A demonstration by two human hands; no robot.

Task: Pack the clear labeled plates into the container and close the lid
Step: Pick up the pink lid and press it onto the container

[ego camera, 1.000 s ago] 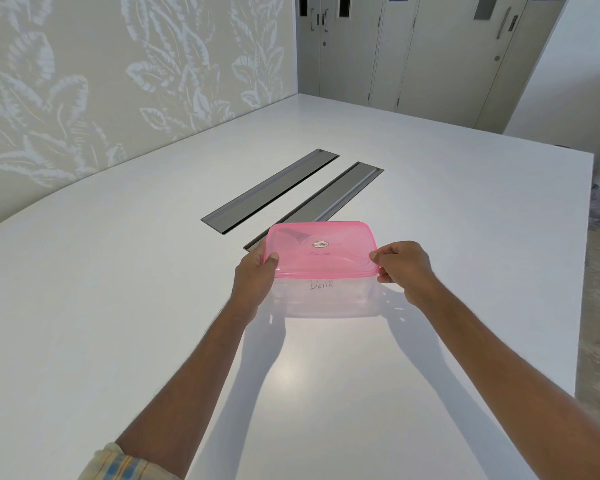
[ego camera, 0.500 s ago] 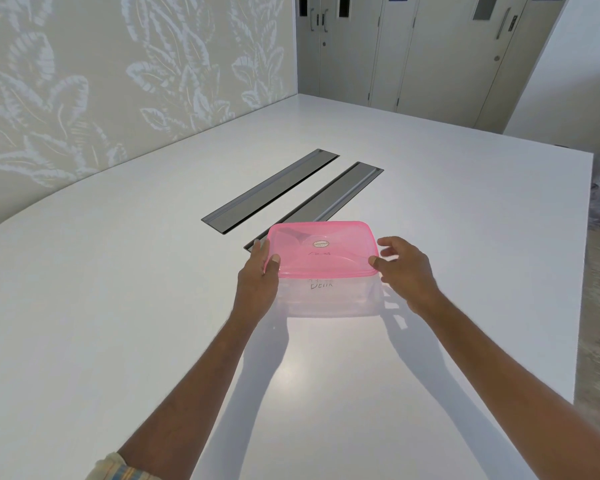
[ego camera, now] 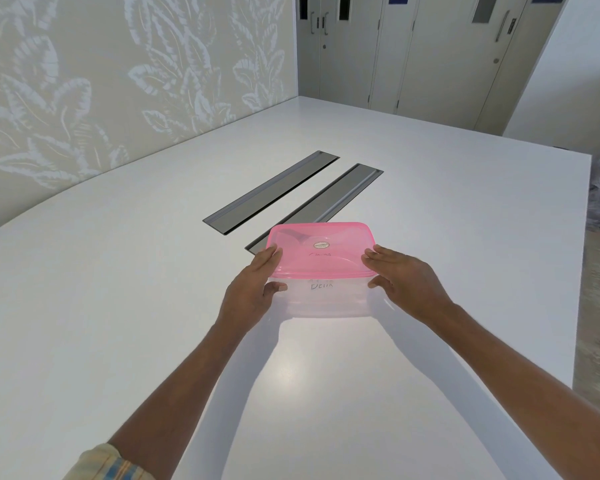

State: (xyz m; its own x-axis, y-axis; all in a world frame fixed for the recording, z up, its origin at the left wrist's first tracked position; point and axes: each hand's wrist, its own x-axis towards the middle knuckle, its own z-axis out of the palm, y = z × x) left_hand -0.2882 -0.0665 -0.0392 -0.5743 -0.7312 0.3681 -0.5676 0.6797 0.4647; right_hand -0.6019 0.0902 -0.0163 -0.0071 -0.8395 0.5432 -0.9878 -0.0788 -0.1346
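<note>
A clear plastic container [ego camera: 326, 299] stands on the white table [ego camera: 118, 306] with its pink lid [ego camera: 321, 249] lying on top. Handwritten lettering shows through the front wall; the plates inside cannot be made out clearly. My left hand [ego camera: 253, 289] grips the container's left side, fingers on the lid's edge and thumb on the wall below. My right hand [ego camera: 400, 278] holds the right side the same way, fingers spread over the lid's corner and thumb under the rim.
Two long grey cable hatches [ego camera: 274, 192] [ego camera: 329, 202] are set into the table just beyond the container. A leaf-patterned wall runs along the left, grey doors stand at the back, and the table's right edge [ego camera: 582, 271] drops to the floor.
Both hands shifted from pinching the lid's side edges to a flatter hold, fingers laid over the lid corners and thumbs on the walls. The container stayed in place.
</note>
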